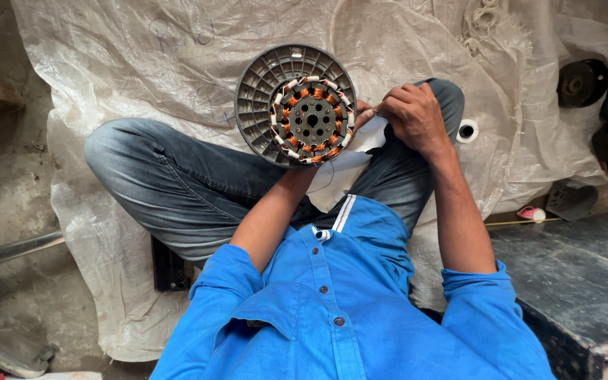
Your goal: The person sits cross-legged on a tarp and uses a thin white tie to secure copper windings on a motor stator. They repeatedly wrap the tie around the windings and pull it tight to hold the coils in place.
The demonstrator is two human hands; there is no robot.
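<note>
Centrally, a round grey ribbed motor housing (pixel 295 104) with a ring of copper windings (pixel 311 119) stands on edge over the person's crossed legs in grey jeans (pixel 177 183). Behind its lower right side, the left hand (pixel 362 116) is mostly hidden, only fingertips showing at the rim, so its grip cannot be told. Just beside it, the right hand (pixel 415 116) is curled, fingers pinched together at the housing's right edge over a white paper sheet (pixel 346 172). A small white tape roll (pixel 467 131) lies near on the pale plastic sheeting (pixel 142 63).
</note>
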